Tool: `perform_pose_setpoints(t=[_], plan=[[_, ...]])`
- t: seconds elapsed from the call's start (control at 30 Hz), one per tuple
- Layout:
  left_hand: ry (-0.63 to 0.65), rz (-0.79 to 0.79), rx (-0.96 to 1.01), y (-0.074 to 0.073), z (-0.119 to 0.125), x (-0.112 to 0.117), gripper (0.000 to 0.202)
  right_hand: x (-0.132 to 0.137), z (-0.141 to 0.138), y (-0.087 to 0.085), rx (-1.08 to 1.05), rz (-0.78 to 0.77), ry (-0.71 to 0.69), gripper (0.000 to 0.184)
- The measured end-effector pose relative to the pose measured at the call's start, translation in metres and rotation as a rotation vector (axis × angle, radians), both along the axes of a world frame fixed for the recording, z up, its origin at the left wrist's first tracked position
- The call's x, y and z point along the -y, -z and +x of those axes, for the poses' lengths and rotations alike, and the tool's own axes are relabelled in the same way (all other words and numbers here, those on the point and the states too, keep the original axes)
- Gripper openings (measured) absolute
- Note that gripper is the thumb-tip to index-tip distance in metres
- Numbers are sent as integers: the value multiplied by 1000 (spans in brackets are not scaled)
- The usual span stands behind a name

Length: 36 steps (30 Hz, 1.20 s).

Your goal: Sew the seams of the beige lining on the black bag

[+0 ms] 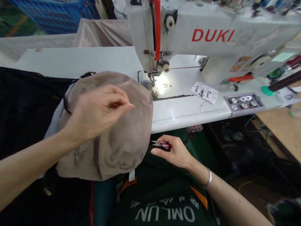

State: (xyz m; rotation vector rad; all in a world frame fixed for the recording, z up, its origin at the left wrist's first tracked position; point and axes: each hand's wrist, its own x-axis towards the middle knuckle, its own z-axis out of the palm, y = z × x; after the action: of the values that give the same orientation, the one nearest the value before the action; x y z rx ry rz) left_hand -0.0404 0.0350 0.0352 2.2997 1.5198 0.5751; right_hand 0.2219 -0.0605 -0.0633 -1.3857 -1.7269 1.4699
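A white work table [188,110] is recorded, with a white sewing machine [211,34] marked DUKI mounted on it and its needle area lit. A handwritten paper slip [204,92] and a bobbin tray [243,102] are noted on the table to the right of the needle.

A beige fabric piece [124,138] is found at the table's near left edge, partly overhanging towards the lap, with a black strap [66,94] at its upper left side and dark cloth [23,106] beside it.

The left hand [96,110] is held over the beige fabric piece, thumb and fingertips pinched together; whether anything is caught between them cannot be told.

The right hand [175,153] is seen below the table edge, just right of the fabric, fingers closed around pink-handled thread snips [160,143]. A metal bracelet [208,179] is worn on that wrist.
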Motion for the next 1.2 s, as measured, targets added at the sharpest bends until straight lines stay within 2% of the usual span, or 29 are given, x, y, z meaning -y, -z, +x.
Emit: perform_pose_setpoints(t=[0.07, 0.1, 0.13, 0.17, 0.2, 0.23, 0.27, 0.3, 0.37, 0.43, 0.5, 0.57, 0.67, 0.77, 0.87, 0.97, 1.2], plan=[[-205, 327, -188, -10, -14, 1, 41, 9, -4, 18, -151, -165, 99, 35], [-233, 422, -271, -9, -17, 8, 51, 14, -8, 26, -209, -227, 128, 36], [-194, 451, -328, -4, -16, 20, 58, 18, -13, 34, -254, -276, 142, 39], [-117, 409, -335, 5, -13, 35, 58, 21, -19, 39, -290, -313, 141, 42], [18, 356, -313, 19, -7, 54, 47, 25, -25, 42, -325, -346, 129, 45], [161, 241, -305, 35, 0, 75, 36, 27, -30, 43, -369, -383, 123, 47], [236, 199, -296, 53, 7, 97, 31, 29, -35, 43, -413, -419, 122, 47], [261, 163, -301, 70, 14, 117, 29, 31, -39, 41, -451, -453, 130, 47], [215, 118, -266, 96, 21, 147, 23, 34, -43, 36, -504, -505, 160, 46], [149, 110, -236, 107, 21, 162, 14, 37, -43, 30, -536, -548, 177, 44], [78, 40, -183, 104, 15, 164, 12, 41, -42, 26, -565, -562, 182, 41], [-32, -180, -33, 90, 6, 160, 17, 44, -40, 21, -557, -497, 198, 33], [-214, -647, 315, 67, -6, 152, 41, 50, -37, 10, -416, -237, 201, 31], [-317, -908, 531, 53, -11, 147, 53, 52, -35, -6, -221, 71, 141, 30], [-415, -1004, 674, 47, -11, 144, 53, 52, -37, -17, -40, 294, 73, 28], [-475, -1058, 780, 44, -8, 143, 50, 51, -43, -20, 121, 436, 34, 29], [-477, -1143, 860, 38, -7, 140, 45, 47, -51, -18, 235, 659, 66, 32]])
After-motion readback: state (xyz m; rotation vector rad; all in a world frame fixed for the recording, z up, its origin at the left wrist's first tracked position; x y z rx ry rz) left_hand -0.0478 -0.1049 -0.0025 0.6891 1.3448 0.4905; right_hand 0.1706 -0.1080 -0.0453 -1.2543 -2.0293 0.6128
